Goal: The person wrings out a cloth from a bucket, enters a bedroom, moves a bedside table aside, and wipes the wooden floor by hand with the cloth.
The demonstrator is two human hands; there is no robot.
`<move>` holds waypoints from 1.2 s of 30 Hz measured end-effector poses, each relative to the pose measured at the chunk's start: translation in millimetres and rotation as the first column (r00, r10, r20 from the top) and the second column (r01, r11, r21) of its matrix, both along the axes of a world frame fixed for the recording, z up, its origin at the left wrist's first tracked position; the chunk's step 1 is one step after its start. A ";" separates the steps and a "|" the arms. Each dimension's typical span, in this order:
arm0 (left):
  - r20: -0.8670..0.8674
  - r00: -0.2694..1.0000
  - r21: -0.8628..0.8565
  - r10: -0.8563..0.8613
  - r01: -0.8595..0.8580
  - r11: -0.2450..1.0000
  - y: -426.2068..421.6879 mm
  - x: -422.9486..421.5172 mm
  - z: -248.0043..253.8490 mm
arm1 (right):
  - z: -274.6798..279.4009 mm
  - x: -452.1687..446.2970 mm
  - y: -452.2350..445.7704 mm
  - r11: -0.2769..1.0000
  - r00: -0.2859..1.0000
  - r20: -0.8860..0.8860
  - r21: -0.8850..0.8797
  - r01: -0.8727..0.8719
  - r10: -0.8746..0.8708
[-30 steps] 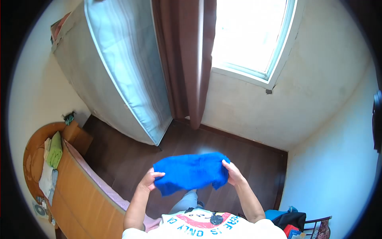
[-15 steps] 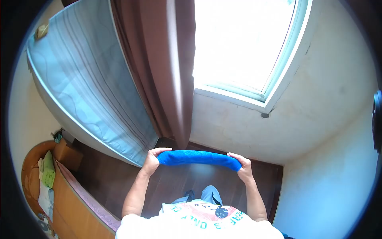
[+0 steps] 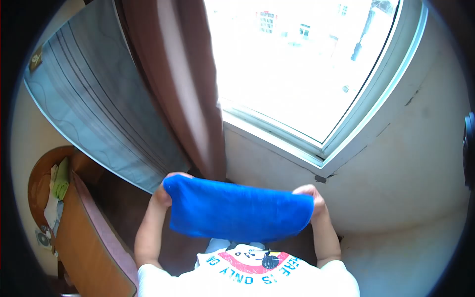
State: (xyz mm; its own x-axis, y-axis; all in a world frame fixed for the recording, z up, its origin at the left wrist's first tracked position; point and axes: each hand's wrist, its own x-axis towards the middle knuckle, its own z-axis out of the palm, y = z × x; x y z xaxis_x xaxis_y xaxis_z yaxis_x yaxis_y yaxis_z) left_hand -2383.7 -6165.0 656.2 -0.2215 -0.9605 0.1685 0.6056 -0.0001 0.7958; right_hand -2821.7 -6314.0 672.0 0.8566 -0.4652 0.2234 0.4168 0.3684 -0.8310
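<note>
The blue cloth (image 3: 240, 210) hides much of both hands: the left hand (image 3: 162, 198) grips its upper left corner, with most of its fingers behind the fabric, and the right hand (image 3: 317, 198) pinches its upper right corner, its fingertips hard to make out. The cloth hangs stretched between them in the air, in front of the person's chest, its lower edge slightly blurred. It stands in the way of the floor (image 3: 118, 210) and of the trouser legs (image 3: 217, 244), which show only as a pale strip above the white shirt (image 3: 208, 282); the lettering on that shirt is partly cut off by its folds

Beyond the hands, a brown curtain (image 3: 183, 74) hangs beside the window (image 3: 297, 69), where glare washes out most of the view outside. The striped cover (image 3: 99, 94) at left blocks part of the room behind it. Below it, the bed (image 3: 94, 242) runs out of frame at the bottom, a green bundle (image 3: 61, 183) lying near its headboard (image 3: 39, 180). A dark object (image 3: 469, 148) at the right edge is too cut off to identify
</note>
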 end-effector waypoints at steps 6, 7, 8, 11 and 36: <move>-0.226 0.895 0.304 0.383 -0.309 0.901 -4.0 -62.4 -60.9 | -62.8 53.9 14.6 0.760 0.994 0.090 0.650 -0.008 -0.067; -0.143 0.857 0.402 0.495 -0.407 0.821 3.1 -62.2 -69.9 | -58.1 54.8 22.4 0.660 0.985 0.171 0.741 -0.127 -0.003; -0.124 0.879 0.434 0.460 -0.369 0.822 9.1 -59.0 -75.2 | -67.7 51.8 19.5 0.640 0.992 0.128 0.761 -0.102 0.007; -0.051 0.899 0.523 0.434 -0.346 0.779 10.7 -51.0 -57.1 | -91.4 44.8 0.2 0.720 0.995 -0.090 0.693 0.025 0.051; 0.334 0.787 0.427 0.519 -0.617 0.661 24.6 -79.6 -17.4 | 69.1 65.5 -56.3 0.603 0.816 0.208 -0.581 0.546 -0.539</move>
State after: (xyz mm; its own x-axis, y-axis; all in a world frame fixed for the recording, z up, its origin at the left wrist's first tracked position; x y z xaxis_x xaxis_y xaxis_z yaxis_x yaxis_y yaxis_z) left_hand -2463.3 -6140.5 638.7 0.4188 -0.8411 -0.3422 0.4770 -0.1170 0.8711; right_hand -2756.2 -6370.3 741.1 0.4871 -0.6110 0.6240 0.3851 -0.4910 -0.7814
